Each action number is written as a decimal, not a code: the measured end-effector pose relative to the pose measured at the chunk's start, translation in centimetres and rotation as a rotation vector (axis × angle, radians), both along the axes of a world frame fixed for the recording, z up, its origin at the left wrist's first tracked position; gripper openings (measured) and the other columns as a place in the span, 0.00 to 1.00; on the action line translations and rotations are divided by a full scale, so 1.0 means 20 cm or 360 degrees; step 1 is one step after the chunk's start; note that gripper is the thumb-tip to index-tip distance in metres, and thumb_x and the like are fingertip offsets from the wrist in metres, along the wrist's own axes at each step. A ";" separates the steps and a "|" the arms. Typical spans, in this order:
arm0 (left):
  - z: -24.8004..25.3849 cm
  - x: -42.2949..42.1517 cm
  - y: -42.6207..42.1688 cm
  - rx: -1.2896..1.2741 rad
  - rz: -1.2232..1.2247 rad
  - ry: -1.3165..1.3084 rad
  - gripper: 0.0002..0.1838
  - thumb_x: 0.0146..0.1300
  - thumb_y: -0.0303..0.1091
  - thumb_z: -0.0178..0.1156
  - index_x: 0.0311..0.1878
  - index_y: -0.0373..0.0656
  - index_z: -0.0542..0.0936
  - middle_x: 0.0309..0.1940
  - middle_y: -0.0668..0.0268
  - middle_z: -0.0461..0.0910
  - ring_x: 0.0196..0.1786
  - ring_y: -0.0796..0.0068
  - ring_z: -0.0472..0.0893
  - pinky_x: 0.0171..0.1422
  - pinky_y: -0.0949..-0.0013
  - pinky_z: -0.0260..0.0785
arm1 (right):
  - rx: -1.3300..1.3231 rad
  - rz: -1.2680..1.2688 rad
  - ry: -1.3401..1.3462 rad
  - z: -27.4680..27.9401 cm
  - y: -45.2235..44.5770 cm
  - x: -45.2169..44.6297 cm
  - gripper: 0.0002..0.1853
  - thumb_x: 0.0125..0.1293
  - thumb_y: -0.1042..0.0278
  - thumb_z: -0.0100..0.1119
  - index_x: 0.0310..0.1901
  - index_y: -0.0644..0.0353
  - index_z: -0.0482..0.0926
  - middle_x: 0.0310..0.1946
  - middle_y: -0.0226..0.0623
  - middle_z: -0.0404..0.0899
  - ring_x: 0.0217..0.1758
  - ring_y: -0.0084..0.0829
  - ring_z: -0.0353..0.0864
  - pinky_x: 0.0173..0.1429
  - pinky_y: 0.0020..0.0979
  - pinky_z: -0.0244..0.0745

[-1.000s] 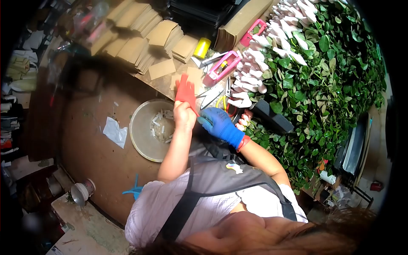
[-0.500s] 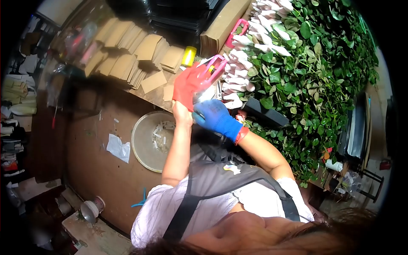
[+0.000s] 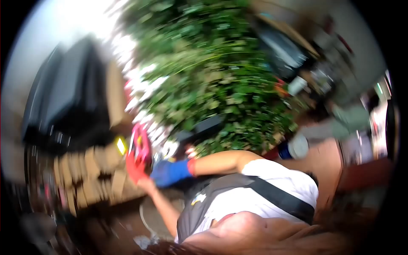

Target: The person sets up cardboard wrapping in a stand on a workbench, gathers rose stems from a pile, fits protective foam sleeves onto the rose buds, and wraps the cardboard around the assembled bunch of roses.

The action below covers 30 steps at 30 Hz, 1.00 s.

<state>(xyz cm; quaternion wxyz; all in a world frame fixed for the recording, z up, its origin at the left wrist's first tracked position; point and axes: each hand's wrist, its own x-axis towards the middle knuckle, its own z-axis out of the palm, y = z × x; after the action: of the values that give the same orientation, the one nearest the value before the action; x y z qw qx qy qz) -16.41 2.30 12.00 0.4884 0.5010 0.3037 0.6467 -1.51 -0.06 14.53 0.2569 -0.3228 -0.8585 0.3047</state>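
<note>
Motion blurs the whole head view. My left hand (image 3: 137, 168), in a red glove, is closed around a bright pink loop-shaped plastic thing (image 3: 144, 142); its exact kind is not clear. Close beside it, to the right, is my right hand (image 3: 170, 172) in a blue glove with a red cuff. Its fingers are smeared, and whatever they hold cannot be made out. Both hands are in front of my dark apron (image 3: 212, 193). Beyond them lie leafy green stems (image 3: 216, 85), with blurred white-wrapped heads (image 3: 146, 91) along their left side.
Brown cardboard pieces (image 3: 91, 168) stand in rows at left, near a yellow roll (image 3: 121, 145). Black stacked containers (image 3: 72, 93) are behind them. A round pan (image 3: 148, 214) sits below the table. Farther right are a white-and-blue tub (image 3: 295, 148) and a person in green (image 3: 348, 121).
The view has swung to the right and blurred, so the table and leaves appear turned and shifted left. A person at the right has come into view. Both gloved hands remain close together.
</note>
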 end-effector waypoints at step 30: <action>0.81 0.59 0.00 -0.0064 -0.0289 -0.0436 0.43 0.74 0.55 0.52 0.81 0.37 0.53 0.79 0.47 0.57 0.77 0.45 0.61 0.81 0.47 0.51 | 0.0481 -0.0365 0.0203 0.25 -0.25 0.01 0.17 0.65 0.49 0.63 0.32 0.57 0.81 0.28 0.43 0.81 0.34 0.48 0.81 0.39 0.48 0.74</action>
<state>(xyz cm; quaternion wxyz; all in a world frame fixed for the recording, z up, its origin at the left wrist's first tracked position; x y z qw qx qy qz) -4.58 2.21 28.17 0.5917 0.4236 0.2007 0.6559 -1.38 -5.13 19.53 0.3892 -0.3562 -0.8341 0.1608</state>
